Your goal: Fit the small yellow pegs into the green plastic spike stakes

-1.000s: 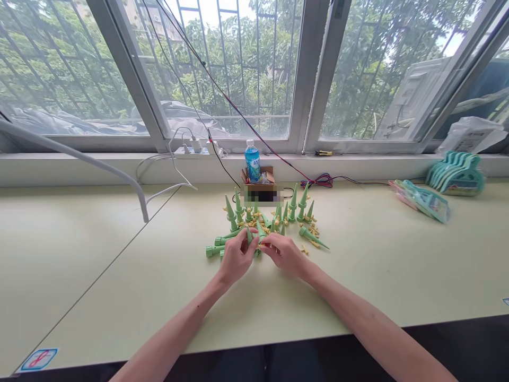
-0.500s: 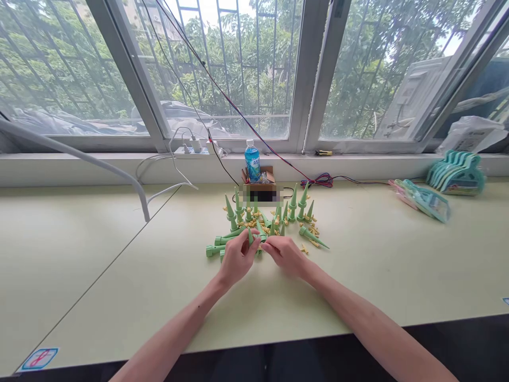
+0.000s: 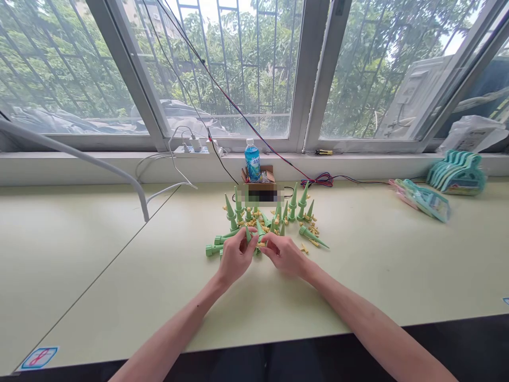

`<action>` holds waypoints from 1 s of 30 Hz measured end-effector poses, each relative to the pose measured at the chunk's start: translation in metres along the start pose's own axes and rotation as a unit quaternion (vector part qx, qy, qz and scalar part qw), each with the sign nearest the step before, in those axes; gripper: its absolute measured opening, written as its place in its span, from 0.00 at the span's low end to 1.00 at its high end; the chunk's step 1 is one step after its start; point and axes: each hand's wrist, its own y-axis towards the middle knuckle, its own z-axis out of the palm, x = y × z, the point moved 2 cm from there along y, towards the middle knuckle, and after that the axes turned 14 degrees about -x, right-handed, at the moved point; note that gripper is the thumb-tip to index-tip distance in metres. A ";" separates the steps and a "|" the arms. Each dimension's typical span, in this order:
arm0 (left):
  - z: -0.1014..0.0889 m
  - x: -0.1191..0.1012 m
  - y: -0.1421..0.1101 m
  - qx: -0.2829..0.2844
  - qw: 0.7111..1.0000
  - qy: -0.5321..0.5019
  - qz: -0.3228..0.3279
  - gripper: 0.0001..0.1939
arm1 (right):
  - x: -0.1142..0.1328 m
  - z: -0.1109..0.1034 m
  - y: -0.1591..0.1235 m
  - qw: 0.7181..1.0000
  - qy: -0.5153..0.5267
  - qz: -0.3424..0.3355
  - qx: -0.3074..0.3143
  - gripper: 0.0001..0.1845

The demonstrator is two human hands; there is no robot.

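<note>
My left hand [image 3: 237, 255] is closed around a green watering spike [image 3: 248, 234], its pointed tip showing above the fingers. Close beside it, my right hand [image 3: 283, 252] pinches a small yellow valve [image 3: 261, 244] between thumb and fingertips, at the edge of the held spike. Whether the valve sits inside the spike cannot be made out. Behind both hands stand several upright green spikes [image 3: 293, 204], with small yellow valves [image 3: 314, 231] scattered among them. A loose spike [image 3: 313, 236] lies to the right, and more lie on their sides [image 3: 214, 250] left of my left hand.
A blue bottle [image 3: 253, 162] stands by a small cardboard box [image 3: 269, 175] near the sill. Bundled cable [image 3: 320, 181] lies behind the spikes. At the right are packed hangers [image 3: 453, 175] and a bagged set [image 3: 427, 201]. A grey tube [image 3: 131, 185] reaches over the table's left side.
Both hands stay in nearly the same place. The yellow valve shows more plainly between them than half a second ago, and the held spike has shifted slightly left.
</note>
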 end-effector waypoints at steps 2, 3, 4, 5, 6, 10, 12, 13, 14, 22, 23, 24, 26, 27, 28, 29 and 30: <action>0.000 0.000 0.000 0.001 1.000 0.004 0.006 0.09 | 0.000 0.000 0.001 1.000 -0.009 -0.009 0.002 0.10; 0.000 0.000 -0.001 0.002 1.000 0.005 0.007 0.09 | 0.000 0.000 0.001 1.000 -0.015 -0.015 0.001 0.12; 0.000 0.000 -0.001 0.003 1.000 0.005 0.008 0.09 | 0.000 0.000 0.001 1.000 -0.022 -0.022 0.001 0.14; 0.000 0.000 -0.001 0.005 1.000 0.004 0.008 0.09 | -0.001 0.001 0.001 0.999 -0.027 -0.028 0.001 0.16; 0.000 0.000 -0.001 0.006 1.000 0.004 0.008 0.09 | -0.001 0.001 0.002 0.999 -0.031 -0.033 0.001 0.18; 0.001 0.000 -0.002 0.009 1.000 0.008 0.012 0.09 | -0.002 0.002 0.002 0.999 -0.040 -0.037 0.001 0.22; 0.001 0.000 -0.002 0.008 1.000 0.010 0.012 0.09 | -0.001 0.001 0.002 0.999 -0.042 -0.034 0.002 0.22; 0.001 0.000 -0.002 0.007 1.000 0.010 0.012 0.09 | -0.001 0.001 0.002 0.999 -0.042 -0.029 0.002 0.21; 0.000 0.000 -0.002 0.005 1.000 0.010 0.012 0.09 | 0.000 0.000 0.002 0.999 -0.041 -0.023 0.002 0.19; 0.000 -0.001 0.000 -0.010 1.000 0.017 0.010 0.09 | -0.001 0.002 0.000 1.000 0.000 0.002 0.008 0.09; 0.000 -0.001 0.000 -0.010 1.000 0.018 0.013 0.09 | -0.001 0.002 0.000 1.000 -0.003 0.000 0.008 0.09; 0.000 -0.001 -0.001 -0.010 1.000 0.020 0.015 0.09 | -0.001 0.001 0.000 1.000 -0.007 -0.002 0.006 0.09; 0.000 -0.002 -0.001 -0.013 0.999 0.022 0.020 0.09 | 0.001 0.001 0.001 1.000 -0.018 -0.005 0.006 0.09; 0.000 -0.002 -0.001 -0.015 0.999 0.023 0.022 0.10 | 0.002 0.000 0.001 1.000 -0.022 -0.006 0.007 0.09; -0.001 -0.002 -0.001 -0.016 0.999 0.024 0.024 0.10 | 0.002 0.000 0.001 1.000 -0.025 -0.008 0.008 0.10; -0.001 -0.002 -0.001 -0.016 0.999 0.026 0.026 0.10 | 0.003 -0.001 0.002 1.000 -0.027 -0.009 0.008 0.10; -0.001 -0.002 -0.001 -0.017 0.999 0.027 0.027 0.09 | 0.003 -0.001 0.002 0.999 -0.029 -0.011 0.008 0.11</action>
